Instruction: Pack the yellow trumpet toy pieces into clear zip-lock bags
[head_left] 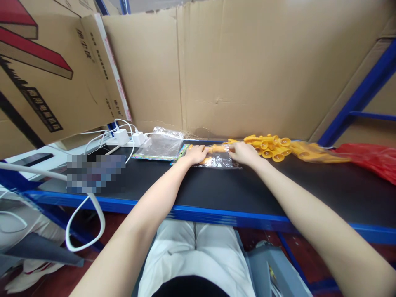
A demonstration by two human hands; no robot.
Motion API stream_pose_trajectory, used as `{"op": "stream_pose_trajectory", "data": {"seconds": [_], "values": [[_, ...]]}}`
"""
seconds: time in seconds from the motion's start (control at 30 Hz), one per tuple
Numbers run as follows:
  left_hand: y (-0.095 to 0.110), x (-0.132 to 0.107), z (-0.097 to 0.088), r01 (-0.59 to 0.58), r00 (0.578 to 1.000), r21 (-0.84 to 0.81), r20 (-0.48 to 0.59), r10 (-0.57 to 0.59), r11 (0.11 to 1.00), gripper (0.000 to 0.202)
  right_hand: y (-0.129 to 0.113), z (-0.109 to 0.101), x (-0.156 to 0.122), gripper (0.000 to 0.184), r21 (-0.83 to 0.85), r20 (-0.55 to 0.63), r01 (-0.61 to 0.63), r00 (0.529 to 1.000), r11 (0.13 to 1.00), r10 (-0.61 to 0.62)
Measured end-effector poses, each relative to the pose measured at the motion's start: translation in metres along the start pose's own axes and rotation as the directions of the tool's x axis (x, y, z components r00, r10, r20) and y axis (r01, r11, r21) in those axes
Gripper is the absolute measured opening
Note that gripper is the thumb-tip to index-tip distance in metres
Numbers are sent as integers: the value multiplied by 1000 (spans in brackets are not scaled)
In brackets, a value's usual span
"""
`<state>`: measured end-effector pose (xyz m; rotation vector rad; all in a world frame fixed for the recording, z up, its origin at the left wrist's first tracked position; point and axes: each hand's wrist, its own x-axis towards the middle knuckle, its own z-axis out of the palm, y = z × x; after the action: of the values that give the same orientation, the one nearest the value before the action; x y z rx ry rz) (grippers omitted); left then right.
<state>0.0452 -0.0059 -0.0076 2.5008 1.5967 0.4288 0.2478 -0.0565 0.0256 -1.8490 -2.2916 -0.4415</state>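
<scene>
**A clear bag [221, 161] lay under the left hand [195, 154] and against the right hand [246, 153]**

The left hand's grip was spread palm-down over the bag's left part, near the middle of the frame; whether its fingers pinched anything could not be told. The right hand's grip was bent at the bag's right end, its fingertips touching the plastic or nearly so; how firmly they closed was too small to tell. Yellow pieces [216, 149] showed through the clear film between the hands.

Just left of the bag, a flat clear packet [163, 145] with a patterned edge lay on the black counter [225, 189]. Beyond it, a white power strip [144, 144] carried plugs and cables, and a pixelated patch [95, 173] covered something at centre left. Right of the right hand, a heap of yellow cups with stems [272, 146] sat close by, followed by a plastic bag of yellow items [320, 152] and, at the right edge, a red bag [368, 159]. Plain cardboard [247, 62] stood behind, and a printed carton [49, 70] filled the upper left.
</scene>
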Motion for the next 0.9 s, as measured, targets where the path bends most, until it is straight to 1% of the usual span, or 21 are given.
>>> {"op": "stream_pose_trajectory", "data": {"seconds": [0.07,0.13,0.3,0.4,0.47,0.53,0.6,0.7,0.8,0.9], "values": [[3,-2,0,-12,1000,12,-21,12,1000,53,-4,-3,-1,28,-49,16,-29,999,998,29],[7,-4,-2,-14,999,11,-30,15,1000,52,-7,-4,-2,28,-61,30,-55,998,997,57],[2,-2,-1,-42,999,-4,-35,42,999,51,-11,-11,-4,28,-25,67,-128,989,991,129],[-1,0,1,-35,999,-11,-32,34,999,49,-10,-16,-5,29,13,101,-172,980,985,170],[-2,-1,1,-27,999,-14,-24,27,1000,48,-8,-16,-5,29,28,116,-179,978,983,175],[-1,-4,0,-20,1000,-18,-15,20,1000,48,-7,-13,-5,27,34,121,-137,984,990,132],[1,-6,-2,-18,1000,-26,-11,18,1000,48,-6,-10,-4,26,33,116,-65,991,997,61],[3,-8,-4,-15,1000,-30,-12,15,999,49,-7,-6,-4,25,68,78,27,996,997,-32],[5,-10,-5,-6,1000,-25,-16,6,1000,51,-8,-3,-3,23,161,8,96,995,982,-98],[8,-11,-4,-15,1000,-29,-23,14,999,52,-7,7,2,20,326,-79,145,989,934,-126]]}}
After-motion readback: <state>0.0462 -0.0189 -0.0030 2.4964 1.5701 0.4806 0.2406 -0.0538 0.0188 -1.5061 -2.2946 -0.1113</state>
